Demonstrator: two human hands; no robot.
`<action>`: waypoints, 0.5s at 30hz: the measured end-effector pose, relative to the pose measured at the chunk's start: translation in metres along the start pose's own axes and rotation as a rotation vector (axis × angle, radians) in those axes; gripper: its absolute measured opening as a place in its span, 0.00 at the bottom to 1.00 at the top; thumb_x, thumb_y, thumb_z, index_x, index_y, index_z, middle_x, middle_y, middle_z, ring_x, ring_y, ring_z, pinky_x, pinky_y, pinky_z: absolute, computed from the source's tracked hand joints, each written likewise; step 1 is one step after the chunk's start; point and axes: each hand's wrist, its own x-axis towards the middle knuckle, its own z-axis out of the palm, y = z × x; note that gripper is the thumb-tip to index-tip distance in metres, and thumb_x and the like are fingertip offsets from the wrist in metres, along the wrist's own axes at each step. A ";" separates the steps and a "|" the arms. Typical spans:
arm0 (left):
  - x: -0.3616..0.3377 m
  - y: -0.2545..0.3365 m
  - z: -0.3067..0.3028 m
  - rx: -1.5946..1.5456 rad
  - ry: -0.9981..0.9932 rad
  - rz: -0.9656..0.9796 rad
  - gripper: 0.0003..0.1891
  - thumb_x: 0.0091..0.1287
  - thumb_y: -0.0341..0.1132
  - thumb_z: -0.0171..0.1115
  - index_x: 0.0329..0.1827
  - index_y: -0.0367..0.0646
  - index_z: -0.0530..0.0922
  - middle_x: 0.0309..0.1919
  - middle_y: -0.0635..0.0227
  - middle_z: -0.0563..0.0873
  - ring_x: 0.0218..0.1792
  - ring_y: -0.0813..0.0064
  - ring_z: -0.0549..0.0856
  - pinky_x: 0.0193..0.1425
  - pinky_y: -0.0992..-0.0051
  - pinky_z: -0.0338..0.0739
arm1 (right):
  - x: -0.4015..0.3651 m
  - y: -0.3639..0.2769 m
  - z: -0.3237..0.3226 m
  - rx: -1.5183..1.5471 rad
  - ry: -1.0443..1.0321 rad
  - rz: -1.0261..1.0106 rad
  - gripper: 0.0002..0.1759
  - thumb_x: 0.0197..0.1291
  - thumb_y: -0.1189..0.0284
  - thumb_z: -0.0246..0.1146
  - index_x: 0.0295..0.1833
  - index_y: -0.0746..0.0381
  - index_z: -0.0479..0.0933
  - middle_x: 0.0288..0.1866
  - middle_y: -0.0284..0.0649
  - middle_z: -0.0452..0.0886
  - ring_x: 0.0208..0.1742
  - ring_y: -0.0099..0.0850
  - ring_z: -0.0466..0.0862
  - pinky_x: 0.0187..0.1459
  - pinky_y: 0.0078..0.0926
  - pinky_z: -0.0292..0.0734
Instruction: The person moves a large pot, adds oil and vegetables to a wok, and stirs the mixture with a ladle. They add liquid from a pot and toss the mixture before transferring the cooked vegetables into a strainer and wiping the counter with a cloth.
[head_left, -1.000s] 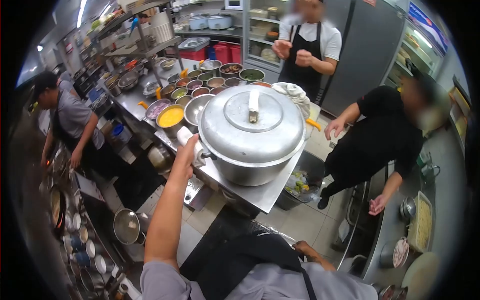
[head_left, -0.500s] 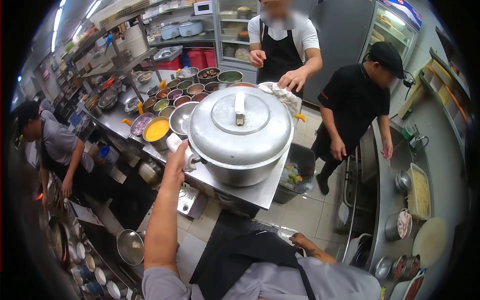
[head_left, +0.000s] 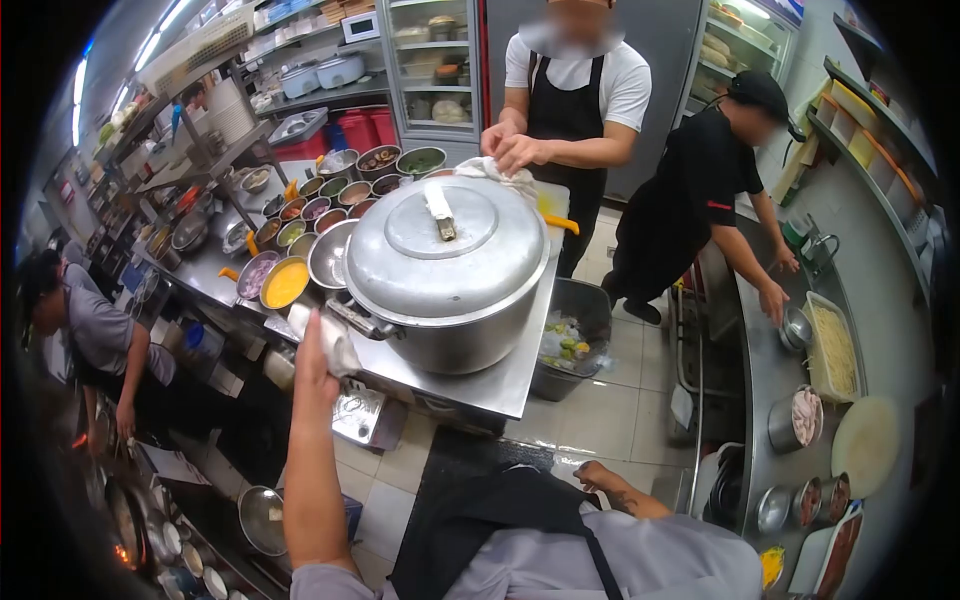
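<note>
A large lidded metal pot (head_left: 465, 345) stands at the near end of the steel counter (head_left: 505, 390). White cloth is wrapped round the knob of its lid (head_left: 440, 215). My left hand (head_left: 315, 355) is closed on a white cloth (head_left: 335, 345), just off the pot's left side handle (head_left: 355, 318). My right hand (head_left: 592, 475) hangs low beside my apron, away from the pot; its fingers look curled, and what they hold, if anything, is hidden. Across the pot a co-worker's hands (head_left: 515, 150) are on another white cloth (head_left: 500, 177).
Bowls of chopped food and a pot of yellow liquid (head_left: 285, 283) stand left of the pot. A bin (head_left: 570, 340) is on the floor by the counter's end. One co-worker in black (head_left: 670, 200) reaches to the right counter (head_left: 750, 390); another person (head_left: 100, 320) is at left.
My left hand has come off the pot's handle with the cloth. The co-worker across has brought both hands together at the far cloth. The one in black now reaches to a bowl. The view has shifted.
</note>
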 end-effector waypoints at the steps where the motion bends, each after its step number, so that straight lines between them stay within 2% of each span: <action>1: -0.006 -0.005 -0.011 0.024 -0.022 0.039 0.18 0.69 0.48 0.59 0.53 0.45 0.74 0.39 0.69 0.82 0.38 0.74 0.84 0.42 0.73 0.80 | 0.000 -0.002 0.000 0.005 0.002 -0.003 0.23 0.59 0.59 0.59 0.36 0.73 0.78 0.33 0.49 0.82 0.28 0.40 0.87 0.24 0.35 0.82; 3: -0.023 -0.020 -0.037 0.086 0.003 0.006 0.18 0.68 0.45 0.62 0.53 0.44 0.75 0.39 0.68 0.83 0.39 0.73 0.84 0.42 0.72 0.80 | 0.000 -0.001 0.001 0.017 0.001 -0.005 0.23 0.59 0.59 0.59 0.36 0.73 0.78 0.33 0.49 0.82 0.28 0.40 0.87 0.24 0.35 0.83; 5: -0.049 -0.039 -0.061 0.142 0.139 -0.083 0.17 0.66 0.40 0.63 0.54 0.41 0.74 0.40 0.69 0.81 0.38 0.75 0.82 0.42 0.75 0.78 | 0.005 0.006 0.002 0.006 -0.016 0.020 0.23 0.59 0.58 0.59 0.35 0.73 0.78 0.32 0.50 0.82 0.28 0.40 0.87 0.24 0.35 0.83; 7: -0.075 -0.071 -0.096 0.198 0.216 -0.149 0.18 0.65 0.39 0.65 0.55 0.42 0.74 0.41 0.69 0.82 0.39 0.74 0.82 0.42 0.74 0.78 | 0.007 0.016 0.000 0.003 -0.035 0.011 0.23 0.59 0.58 0.59 0.33 0.73 0.78 0.30 0.51 0.82 0.28 0.41 0.87 0.24 0.35 0.82; 9: -0.100 -0.112 -0.149 0.339 0.341 -0.275 0.20 0.63 0.37 0.66 0.57 0.41 0.73 0.42 0.66 0.82 0.40 0.72 0.82 0.44 0.71 0.78 | 0.018 0.026 -0.003 -0.031 -0.069 0.069 0.21 0.58 0.57 0.60 0.36 0.68 0.78 0.28 0.46 0.81 0.26 0.38 0.85 0.21 0.35 0.80; 10: -0.114 -0.133 -0.172 0.459 0.396 -0.268 0.22 0.62 0.36 0.66 0.58 0.40 0.73 0.43 0.65 0.82 0.41 0.70 0.82 0.44 0.69 0.78 | 0.028 0.034 0.000 -0.037 -0.084 0.102 0.21 0.58 0.56 0.61 0.38 0.65 0.78 0.28 0.43 0.80 0.24 0.37 0.85 0.20 0.34 0.79; 11: -0.129 -0.157 -0.201 0.586 0.438 -0.264 0.24 0.61 0.35 0.67 0.59 0.38 0.72 0.45 0.63 0.82 0.42 0.69 0.82 0.45 0.66 0.78 | 0.035 0.041 0.001 -0.058 -0.095 0.073 0.21 0.57 0.56 0.60 0.34 0.66 0.78 0.26 0.44 0.80 0.24 0.37 0.85 0.20 0.35 0.80; 12: -0.137 -0.192 -0.259 0.721 0.522 -0.394 0.26 0.60 0.35 0.67 0.61 0.37 0.71 0.47 0.61 0.82 0.43 0.66 0.81 0.46 0.63 0.77 | 0.038 0.048 -0.002 -0.071 -0.104 0.050 0.21 0.57 0.56 0.60 0.29 0.66 0.78 0.24 0.44 0.80 0.23 0.38 0.85 0.20 0.36 0.80; 13: -0.158 -0.218 -0.294 0.823 0.480 -0.321 0.28 0.58 0.34 0.67 0.62 0.37 0.70 0.48 0.60 0.81 0.43 0.65 0.82 0.44 0.62 0.77 | 0.039 0.049 -0.005 -0.111 -0.071 0.026 0.22 0.56 0.56 0.60 0.25 0.66 0.76 0.22 0.45 0.80 0.23 0.38 0.84 0.20 0.37 0.80; 15: -0.187 -0.233 -0.304 0.954 0.478 -0.431 0.27 0.59 0.35 0.67 0.61 0.37 0.71 0.47 0.60 0.81 0.42 0.65 0.82 0.44 0.62 0.78 | 0.034 0.036 -0.008 -0.175 -0.005 0.005 0.23 0.55 0.56 0.57 0.21 0.67 0.76 0.20 0.48 0.80 0.20 0.38 0.83 0.19 0.37 0.79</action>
